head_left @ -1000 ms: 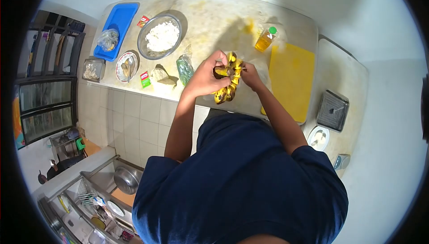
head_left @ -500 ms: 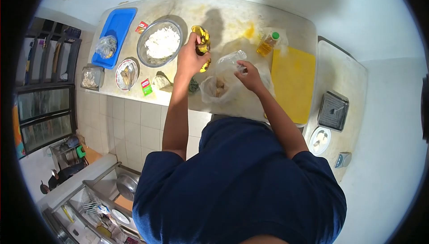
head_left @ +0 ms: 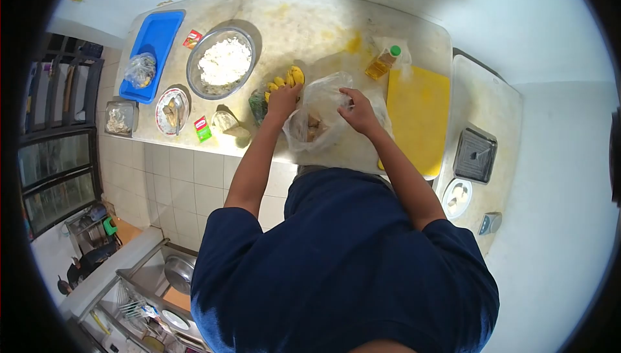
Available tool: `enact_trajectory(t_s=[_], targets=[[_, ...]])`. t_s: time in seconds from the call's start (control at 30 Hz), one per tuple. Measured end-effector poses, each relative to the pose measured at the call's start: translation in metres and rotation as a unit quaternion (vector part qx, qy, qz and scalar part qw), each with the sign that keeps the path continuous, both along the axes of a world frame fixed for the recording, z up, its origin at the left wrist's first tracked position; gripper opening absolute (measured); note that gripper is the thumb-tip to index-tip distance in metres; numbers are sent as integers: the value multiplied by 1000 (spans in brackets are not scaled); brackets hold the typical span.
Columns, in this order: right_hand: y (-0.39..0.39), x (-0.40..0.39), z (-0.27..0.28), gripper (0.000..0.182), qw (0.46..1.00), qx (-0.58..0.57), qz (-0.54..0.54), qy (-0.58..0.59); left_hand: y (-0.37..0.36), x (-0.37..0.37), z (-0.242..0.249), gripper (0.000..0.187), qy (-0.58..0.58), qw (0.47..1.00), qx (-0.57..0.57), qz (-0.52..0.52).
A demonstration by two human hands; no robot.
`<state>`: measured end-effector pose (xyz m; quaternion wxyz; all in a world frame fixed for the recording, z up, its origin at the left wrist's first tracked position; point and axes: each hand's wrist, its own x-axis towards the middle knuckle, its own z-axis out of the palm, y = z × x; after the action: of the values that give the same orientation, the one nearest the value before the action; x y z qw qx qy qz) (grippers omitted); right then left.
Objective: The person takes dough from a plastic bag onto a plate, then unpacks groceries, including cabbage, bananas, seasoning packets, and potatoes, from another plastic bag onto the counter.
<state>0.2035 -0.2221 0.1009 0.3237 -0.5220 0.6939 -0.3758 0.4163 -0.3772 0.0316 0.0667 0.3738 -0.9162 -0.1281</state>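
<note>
My left hand (head_left: pixel 283 100) is closed at the near side of a bunch of yellow bananas (head_left: pixel 294 76), low over the table. A dark green leafy bundle (head_left: pixel 257 106) lies right beside it. With pinched fingers, my right hand (head_left: pixel 359 113) grips the upper edge of a clear plastic bag (head_left: pixel 328 91). Brown lumpy pieces (head_left: pixel 314 130) show inside the bag, which stands between my two hands near the front edge.
On the left are a metal bowl of white shreds (head_left: pixel 224 62), a plate with cutlery (head_left: pixel 173 112), a seasoning packet (head_left: pixel 202 129) and a blue tray (head_left: pixel 155 33). An oil bottle (head_left: pixel 381 63) stands behind a yellow cutting board (head_left: pixel 419 123) on the right.
My left hand has brought the bananas down from above the table towards me, next to the leafy bundle. My right hand still holds the bag's edge, and its mouth is spread wider.
</note>
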Motion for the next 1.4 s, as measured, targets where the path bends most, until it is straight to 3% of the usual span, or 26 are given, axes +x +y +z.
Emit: enact_trajectory(t_s=[0.27,0.37,0.47,0.57,0.67,0.77,0.8,0.9,0.97,1.1,1.13,1.23,1.4], targets=[[5,-1,-4,45,1000,12,24,10,3,7,-18,15,-96,994,-56,-15],[7,-3,-5,44,999,24,44,17,4,5,-5,15,-128,992,5,6],[9,-4,-4,44,992,57,87,67,6,21,-23,17,46,998,30,14],[16,-3,-2,43,986,80,89,120,33,26,27,28,188,979,-71,30],[20,1,-5,38,980,5,53,194,62,41,24,30,243,953,46,176],[14,5,29,30,959,-98,26,263,91,50,18,21,271,856,289,332],[11,6,41,28,950,-131,21,282,99,51,7,23,275,851,297,336],[9,10,23,24,995,-4,65,72,122,55,-44,31,305,830,304,355],[7,7,-19,26,989,82,106,68,126,48,-66,37,350,810,289,372],[13,13,-83,40,965,165,185,86,119,37,-70,41,308,805,344,373],[13,16,-92,56,962,191,184,69,116,36,-70,40,293,801,355,382],[9,27,-126,71,973,180,146,20,114,35,-62,38,262,779,410,397],[10,21,-137,73,965,222,123,-63,118,34,-56,31,277,670,544,423]])
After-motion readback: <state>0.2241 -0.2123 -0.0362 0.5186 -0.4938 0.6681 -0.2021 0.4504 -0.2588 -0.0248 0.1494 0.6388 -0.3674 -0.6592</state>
